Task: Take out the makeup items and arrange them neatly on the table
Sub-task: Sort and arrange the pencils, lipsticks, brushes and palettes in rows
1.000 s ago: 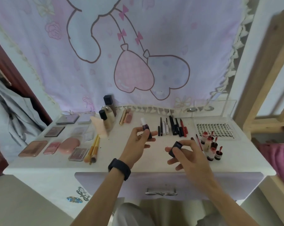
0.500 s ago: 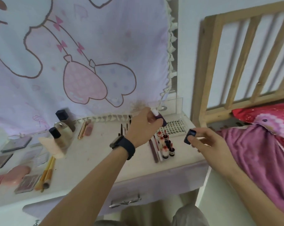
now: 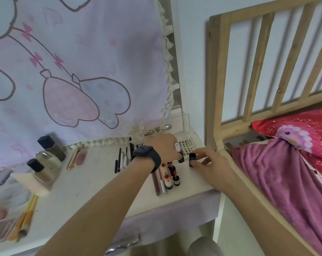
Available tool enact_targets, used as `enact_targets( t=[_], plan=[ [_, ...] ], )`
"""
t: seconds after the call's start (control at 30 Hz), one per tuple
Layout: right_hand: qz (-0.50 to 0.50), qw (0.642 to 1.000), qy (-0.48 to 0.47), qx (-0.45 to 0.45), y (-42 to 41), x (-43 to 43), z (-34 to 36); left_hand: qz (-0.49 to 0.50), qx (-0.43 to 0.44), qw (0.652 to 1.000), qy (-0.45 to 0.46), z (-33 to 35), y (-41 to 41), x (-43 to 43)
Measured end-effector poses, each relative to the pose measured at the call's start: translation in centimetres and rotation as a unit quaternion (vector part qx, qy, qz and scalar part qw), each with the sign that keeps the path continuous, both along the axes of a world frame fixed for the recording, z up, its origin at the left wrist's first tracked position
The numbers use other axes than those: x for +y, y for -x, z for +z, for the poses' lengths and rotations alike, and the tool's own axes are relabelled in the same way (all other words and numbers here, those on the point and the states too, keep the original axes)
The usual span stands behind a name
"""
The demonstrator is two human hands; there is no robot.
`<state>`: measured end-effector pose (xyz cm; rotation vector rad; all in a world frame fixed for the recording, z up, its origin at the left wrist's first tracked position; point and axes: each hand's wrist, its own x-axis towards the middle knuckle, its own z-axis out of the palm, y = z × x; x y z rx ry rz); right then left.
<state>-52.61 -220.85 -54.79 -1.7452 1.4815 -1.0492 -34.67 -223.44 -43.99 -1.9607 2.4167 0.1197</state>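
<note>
Both hands have dropped to the table (image 3: 93,182).
Left hand (image 3: 163,146) grips a white-capped bottle (image 3: 180,157); right hand (image 3: 210,163) pinches a dark tube (image 3: 192,159).

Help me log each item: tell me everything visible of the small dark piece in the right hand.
The small dark piece is a squarish block, navy to black, smooth like plastic. It stands upright near the right end of the table, by the dotted sheet. The right hand pinches its sides. The small bottle held in the left hand stands beside it, on its left; contact unclear.
</note>
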Motion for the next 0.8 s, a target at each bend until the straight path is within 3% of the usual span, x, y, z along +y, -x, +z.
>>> enact_targets(
  t=[0.2,0.8],
  plan=[
    [0.001,0.995,0.022,0.102,-0.7,0.4,-0.5,0.012,-0.07,0.997,0.026,-1.7,-0.3,-0.9],
    [-0.083,0.974,0.036,0.209,-2.4,-0.3,-1.3,0.025,-0.017,1.0,0.01,-2.5,-0.3,-1.0]
  ],
)
